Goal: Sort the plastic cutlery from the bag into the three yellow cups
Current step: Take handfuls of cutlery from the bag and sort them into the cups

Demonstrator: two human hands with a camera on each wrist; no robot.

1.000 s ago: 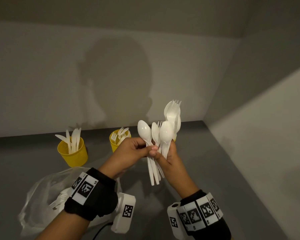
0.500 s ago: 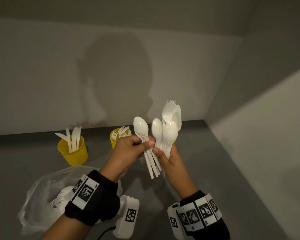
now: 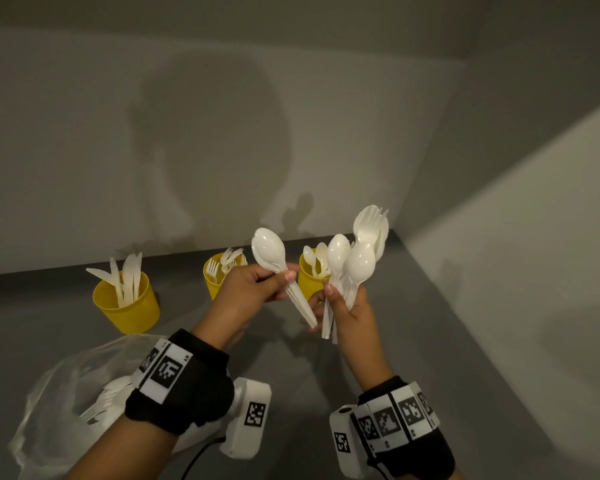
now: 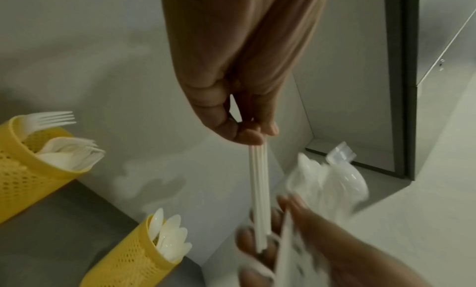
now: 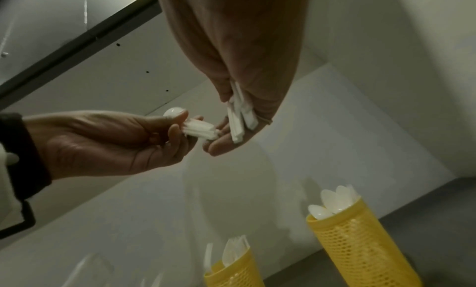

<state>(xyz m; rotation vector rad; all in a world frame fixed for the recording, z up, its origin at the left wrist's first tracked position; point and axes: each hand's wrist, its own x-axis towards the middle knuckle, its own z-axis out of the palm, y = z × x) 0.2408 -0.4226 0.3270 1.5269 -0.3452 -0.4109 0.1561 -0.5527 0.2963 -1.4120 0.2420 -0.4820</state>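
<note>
My left hand (image 3: 257, 289) pinches a small stack of white plastic spoons (image 3: 269, 251) by their handles (image 4: 259, 189), held up over the table. Just to its right, my right hand (image 3: 347, 303) grips a mixed bunch of white spoons and forks (image 3: 361, 251), handles (image 5: 238, 116) pointing down. Three yellow mesh cups stand at the back: the left cup (image 3: 129, 303) holds knives, the middle cup (image 3: 213, 282) forks, the right cup (image 3: 309, 282) spoons. The clear plastic bag (image 3: 70, 403) with more cutlery lies at the near left, partly hidden by my left wrist.
The grey table (image 3: 326, 368) is boxed in by a pale back wall (image 3: 222, 133) and a right wall (image 3: 516, 254). Bare surface lies between the bag and the right wall.
My left hand has drawn its stack of spoons leftward, away from the bunch in my right hand. The spoon cup behind them now shows between the two hands.
</note>
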